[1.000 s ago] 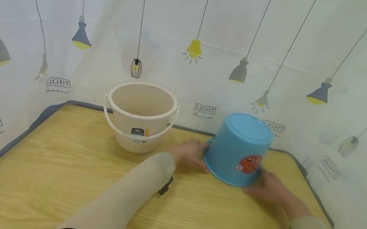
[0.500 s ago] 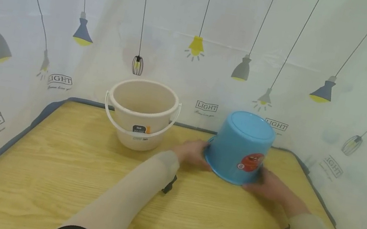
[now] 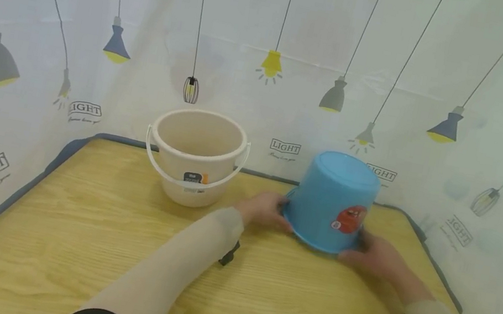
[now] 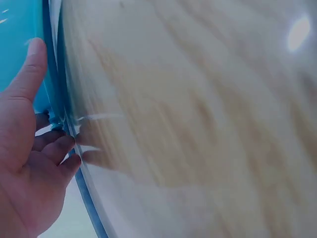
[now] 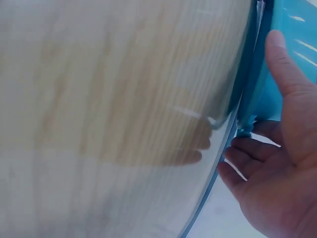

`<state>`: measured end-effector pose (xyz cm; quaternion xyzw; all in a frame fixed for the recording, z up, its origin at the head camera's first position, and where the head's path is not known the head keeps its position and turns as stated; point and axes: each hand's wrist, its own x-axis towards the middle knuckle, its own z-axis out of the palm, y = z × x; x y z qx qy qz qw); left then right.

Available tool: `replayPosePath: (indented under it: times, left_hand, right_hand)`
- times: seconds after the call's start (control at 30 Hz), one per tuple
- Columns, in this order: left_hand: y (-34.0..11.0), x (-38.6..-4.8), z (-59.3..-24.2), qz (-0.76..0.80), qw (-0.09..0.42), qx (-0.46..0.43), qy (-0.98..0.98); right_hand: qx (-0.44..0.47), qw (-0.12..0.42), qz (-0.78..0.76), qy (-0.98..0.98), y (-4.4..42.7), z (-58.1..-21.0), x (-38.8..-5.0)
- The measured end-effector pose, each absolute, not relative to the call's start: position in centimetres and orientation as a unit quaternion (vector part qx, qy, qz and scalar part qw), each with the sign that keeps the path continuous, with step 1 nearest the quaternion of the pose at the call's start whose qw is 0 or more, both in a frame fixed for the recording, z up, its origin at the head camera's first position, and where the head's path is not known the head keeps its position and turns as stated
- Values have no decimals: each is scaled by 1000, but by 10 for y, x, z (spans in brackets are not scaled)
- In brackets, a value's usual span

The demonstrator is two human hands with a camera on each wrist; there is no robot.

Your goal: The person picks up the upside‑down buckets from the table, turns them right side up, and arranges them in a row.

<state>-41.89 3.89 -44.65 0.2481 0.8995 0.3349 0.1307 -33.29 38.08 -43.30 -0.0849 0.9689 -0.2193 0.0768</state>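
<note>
A blue bucket (image 3: 324,203) stands upside down on the right part of the wooden table, its base facing up and a red label on its side. At its lower left my left hand (image 3: 264,210) holds the rim. My right hand (image 3: 377,258) grips the rim on the opposite side. In the left wrist view, the left thumb (image 4: 33,64) lies on the blue wall while the other fingers bend in under the rim. The right wrist view has the right thumb (image 5: 281,59) on the wall likewise, with curled fingers at the rim. Whether the rim touches the table, I cannot tell.
A beige bucket (image 3: 193,169) stands upright at the back left, its white handle hanging across the front. The wooden table (image 3: 266,300) ends at a sheet-covered wall (image 3: 142,87) printed with lamps, which also closes both sides.
The blue bucket seems turned slightly, its red label a little further right. Both hands stay at its rim. The whole view has shifted a little; the beige bucket has not moved.
</note>
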Motion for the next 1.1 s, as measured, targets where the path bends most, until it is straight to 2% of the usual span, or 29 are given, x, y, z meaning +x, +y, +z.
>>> replayPosePath:
  times: [0.23, 1.1]
  left_hand:
    - [31, -418, -444, 392, 119, 250, 877]
    - [31, -406, -434, 558, 88, 208, 798]
  right_hand:
    - [-56, 81, -250, 963, 388, -430, -330]
    - [-61, 43, -400, 913, 394, -428, -325]
